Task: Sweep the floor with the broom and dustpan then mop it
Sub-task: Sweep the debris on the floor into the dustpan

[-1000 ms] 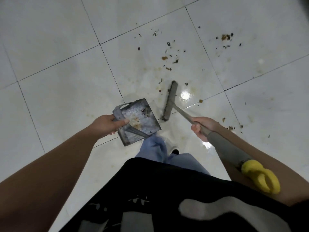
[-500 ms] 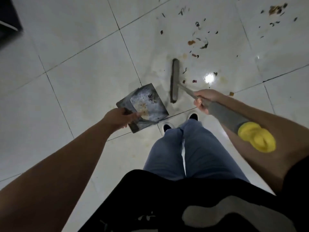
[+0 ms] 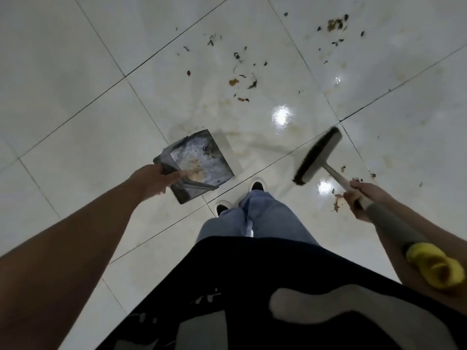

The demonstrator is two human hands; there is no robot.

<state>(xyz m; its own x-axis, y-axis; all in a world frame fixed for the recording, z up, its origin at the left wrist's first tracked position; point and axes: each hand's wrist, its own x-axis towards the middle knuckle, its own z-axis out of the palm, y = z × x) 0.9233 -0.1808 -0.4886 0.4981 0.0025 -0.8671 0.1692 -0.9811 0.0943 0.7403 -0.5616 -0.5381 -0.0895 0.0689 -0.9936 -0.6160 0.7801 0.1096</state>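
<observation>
Head view: our left hand (image 3: pixel 151 181) grips the dustpan (image 3: pixel 199 164) by its handle, our right hand (image 3: pixel 360 199) curls round the broom (image 3: pixel 317 155) shaft, fingers wrapped; debris (image 3: pixel 243 82) dots the floor (image 3: pixel 75 97) ahead.

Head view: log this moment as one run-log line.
phase: sweeping | left hand: grips dustpan | right hand: grips broom | debris: on floor ahead | mop: not in view
</observation>
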